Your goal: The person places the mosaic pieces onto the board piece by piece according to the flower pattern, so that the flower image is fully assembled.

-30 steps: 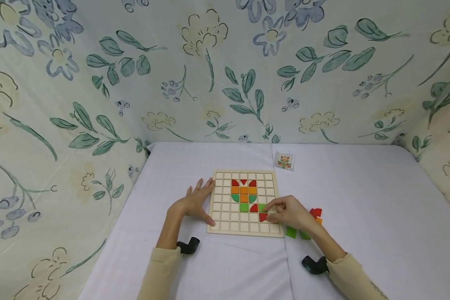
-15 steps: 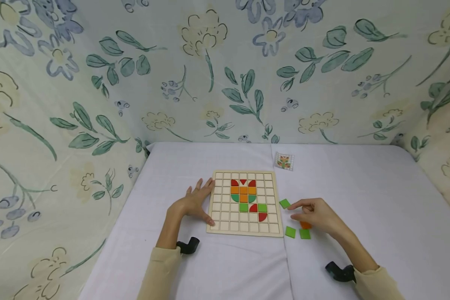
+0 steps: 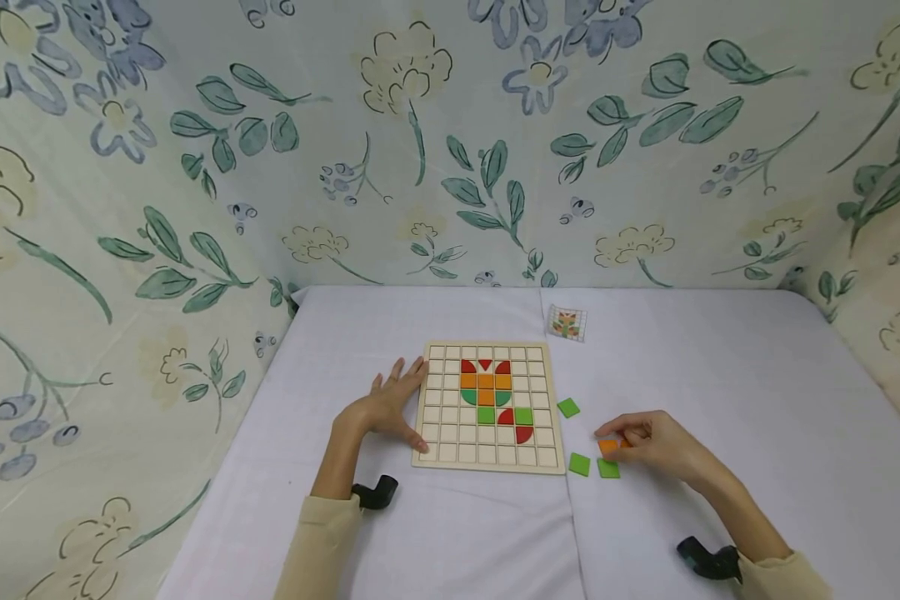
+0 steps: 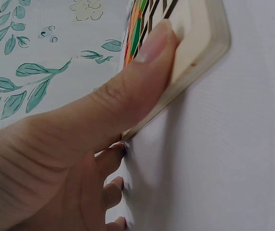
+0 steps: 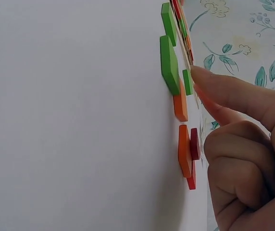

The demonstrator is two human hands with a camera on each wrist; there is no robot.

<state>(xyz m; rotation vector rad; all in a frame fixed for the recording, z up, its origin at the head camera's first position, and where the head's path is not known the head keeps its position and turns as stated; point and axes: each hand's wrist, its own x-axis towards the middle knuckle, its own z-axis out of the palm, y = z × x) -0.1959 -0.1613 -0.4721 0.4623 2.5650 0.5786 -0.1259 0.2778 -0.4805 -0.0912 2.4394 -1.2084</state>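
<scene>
A wooden grid board (image 3: 438, 416) lies on the table, carrying red, orange and green pieces in a tulip-like pattern. My left hand (image 3: 381, 410) rests along its left edge, fingers spread, and the thumb (image 4: 149, 62) presses on the frame near the front corner. To the right of the board, my right hand (image 3: 667, 446) hovers with thumb and index finger extended over an orange tile (image 3: 608, 448); the other fingers are curled. Nothing shows between its fingertips. The right wrist view reveals another orange tile (image 5: 184, 151) and a red piece (image 5: 194, 144) beneath the hand.
Loose green tiles lie beside the board: one near its right edge (image 3: 568, 407), two nearer the front, including a green tile (image 3: 579, 464). Behind the board's right corner is a small pattern card (image 3: 567, 323). A floral cloth (image 3: 487, 225) hangs behind the white table.
My right hand has withdrawn rightward from the board to the loose tiles, leaving a green square in the grid beside the red pieces. The left hand stays put.
</scene>
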